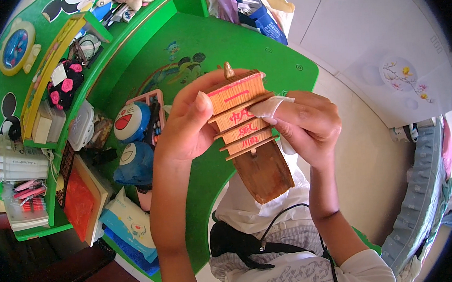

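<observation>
A wooden model sailboat (241, 111) is held up over the desk's front edge. Its sail is built of slatted wood panels with red painted characters, and its brown hull (265, 176) points down toward me. My left hand (190, 117) is closed round the sail from the left, thumb at its edge and the other fingers mostly hidden behind. My right hand (311, 124) pinches a white tissue or wipe (273, 106) and presses it to the right side of the sail, between two of the crosswise slats.
On the green desk (245, 45) stand two blue cartoon figures (132, 118) beside a pink tray (155, 101). A blue-and-white pack of wipes (129, 221) lies at left. Shelves hold a clock (16, 48) and stationery. A white cabinet (376, 36) stands at right, near a grey slatted bin or rail (418, 195).
</observation>
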Motion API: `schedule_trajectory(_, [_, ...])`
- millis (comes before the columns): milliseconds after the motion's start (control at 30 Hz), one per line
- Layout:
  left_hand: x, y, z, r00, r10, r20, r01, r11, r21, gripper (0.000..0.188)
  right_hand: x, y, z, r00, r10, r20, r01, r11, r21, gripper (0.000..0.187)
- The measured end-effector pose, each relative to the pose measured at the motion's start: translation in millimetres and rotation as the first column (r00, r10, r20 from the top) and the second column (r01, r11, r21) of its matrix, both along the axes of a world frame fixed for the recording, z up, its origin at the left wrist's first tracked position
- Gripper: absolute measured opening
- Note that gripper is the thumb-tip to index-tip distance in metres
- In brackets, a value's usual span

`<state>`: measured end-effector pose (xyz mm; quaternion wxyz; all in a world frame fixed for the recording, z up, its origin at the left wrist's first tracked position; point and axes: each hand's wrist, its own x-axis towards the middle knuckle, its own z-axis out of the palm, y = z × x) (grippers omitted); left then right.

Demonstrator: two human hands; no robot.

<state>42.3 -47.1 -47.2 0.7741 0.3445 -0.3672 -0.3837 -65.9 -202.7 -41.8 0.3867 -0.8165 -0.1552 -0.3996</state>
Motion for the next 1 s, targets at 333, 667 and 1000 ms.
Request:
schedule_trajectory(333, [0, 0, -3, 0.993, -0.019, -0.113, 0.017, 1.000, -0.017, 0.070, -1, 3, 3, 0.997, 0.061, -0.052, -0.061, 0.998, 0.016, 0.022])
schedule_trajectory(667, [0, 0, 0, 1.000, -0.015, -0.017, 0.015, 1.000, -0.017, 0.067, 5, 4, 0, 1.000, 0.013, 0.024, -0.014, 0.999, 0.030, 0.020])
schedule_trajectory(1000, [1, 0, -2, 0.999, -0.031, 0.023, 0.032, 0.999, -0.041, 0.065, 5, 2, -2, 0.998, -0.034, 0.061, 0.035, 0.999, -0.016, 0.018])
